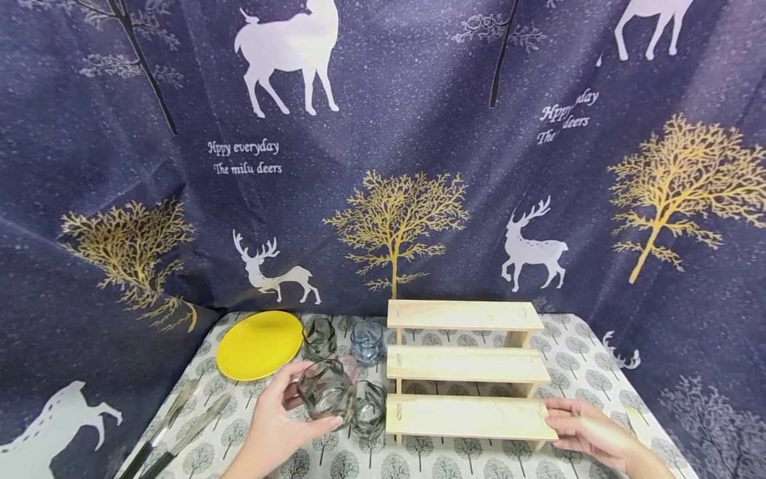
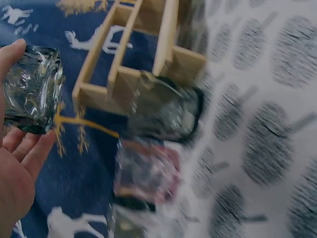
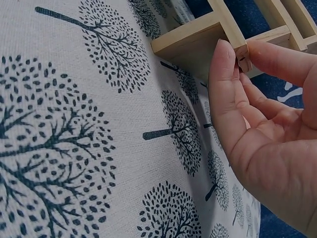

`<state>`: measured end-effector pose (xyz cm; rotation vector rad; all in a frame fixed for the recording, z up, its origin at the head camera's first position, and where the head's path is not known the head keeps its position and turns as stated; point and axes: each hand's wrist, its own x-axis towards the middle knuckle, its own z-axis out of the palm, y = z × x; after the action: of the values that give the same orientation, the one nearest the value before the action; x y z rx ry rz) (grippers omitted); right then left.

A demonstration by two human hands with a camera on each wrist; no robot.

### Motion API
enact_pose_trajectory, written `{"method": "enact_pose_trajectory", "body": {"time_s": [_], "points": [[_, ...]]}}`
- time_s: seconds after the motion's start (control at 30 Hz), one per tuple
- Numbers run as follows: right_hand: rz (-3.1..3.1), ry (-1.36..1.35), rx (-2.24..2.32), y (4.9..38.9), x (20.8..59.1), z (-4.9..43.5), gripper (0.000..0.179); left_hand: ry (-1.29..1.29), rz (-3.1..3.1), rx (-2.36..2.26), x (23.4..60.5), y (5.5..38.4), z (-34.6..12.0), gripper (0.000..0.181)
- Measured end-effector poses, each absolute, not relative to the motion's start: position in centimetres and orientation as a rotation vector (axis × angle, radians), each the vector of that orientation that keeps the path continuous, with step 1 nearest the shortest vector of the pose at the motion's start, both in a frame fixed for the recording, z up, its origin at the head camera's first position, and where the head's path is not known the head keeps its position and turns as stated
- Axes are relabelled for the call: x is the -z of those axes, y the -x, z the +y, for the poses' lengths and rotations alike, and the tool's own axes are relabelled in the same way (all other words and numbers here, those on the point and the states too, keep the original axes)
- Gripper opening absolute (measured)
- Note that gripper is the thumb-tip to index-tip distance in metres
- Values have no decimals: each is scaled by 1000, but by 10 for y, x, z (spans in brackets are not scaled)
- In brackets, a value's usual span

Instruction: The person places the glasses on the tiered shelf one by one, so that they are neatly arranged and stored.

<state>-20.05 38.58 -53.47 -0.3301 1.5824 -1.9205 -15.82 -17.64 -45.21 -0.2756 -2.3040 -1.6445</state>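
My left hand (image 1: pixel 280 420) grips a smoky grey glass cup (image 1: pixel 326 392) with a wavy rim, thumb on one side and fingers on the other. The left wrist view shows this cup (image 2: pixel 34 89) raised off the table. With thumb and fingers, my right hand (image 1: pixel 589 429) pinches the right end of the lowest board of a three-tier wooden stand (image 1: pixel 473 416). Close up, the right wrist view shows the fingertips at the board's end (image 3: pixel 241 57). Just right of the held cup stands another grey glass (image 1: pixel 369 409). A pinkish glass (image 1: pixel 347 367) is partly hidden behind it.
Behind are a dark glass (image 1: pixel 320 338) and a bluish glass (image 1: pixel 367 342). A yellow plate (image 1: pixel 260 346) lies at the back left. Dark-handled utensils (image 1: pixel 191 429) lie at the left edge. A patterned curtain (image 1: pixel 383 146) hangs behind the tree-print tablecloth (image 1: pixel 467 459).
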Motion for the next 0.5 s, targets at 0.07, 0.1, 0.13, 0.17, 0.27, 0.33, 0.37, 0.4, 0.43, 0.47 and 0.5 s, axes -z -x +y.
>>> {"method": "enact_pose_trajectory", "body": {"time_s": [0.07, 0.1, 0.13, 0.17, 0.27, 0.33, 0.37, 0.4, 0.43, 0.47, 0.5], "points": [[1582, 326, 1920, 201, 535, 386, 34, 360, -2265, 1647, 448, 167, -166, 83], [1587, 327, 1920, 201, 534, 386, 34, 370, -2260, 1655, 445, 171, -161, 82], [1593, 322, 1916, 201, 534, 386, 34, 377, -2259, 1670, 442, 175, -155, 83], [1603, 315, 1912, 201, 534, 386, 34, 379, -2262, 1672, 440, 180, -149, 83], [1628, 320, 1903, 202, 533, 386, 34, 360, -2292, 1683, 429, 195, -130, 85], [1629, 310, 1897, 203, 532, 385, 34, 361, -2306, 1671, 424, 206, -118, 86], [1626, 316, 1901, 203, 532, 385, 34, 371, -2311, 1655, 422, 211, -112, 86], [1621, 326, 1905, 202, 531, 384, 35, 381, -2313, 1650, 420, 217, -105, 85], [1616, 326, 1909, 202, 531, 384, 35, 396, -2310, 1647, 418, 222, -99, 85], [1612, 327, 1913, 201, 531, 384, 36, 423, -2302, 1636, 417, 228, -93, 84], [1609, 330, 1917, 200, 532, 384, 36, 442, -2298, 1632, 416, 234, -87, 84]]}}
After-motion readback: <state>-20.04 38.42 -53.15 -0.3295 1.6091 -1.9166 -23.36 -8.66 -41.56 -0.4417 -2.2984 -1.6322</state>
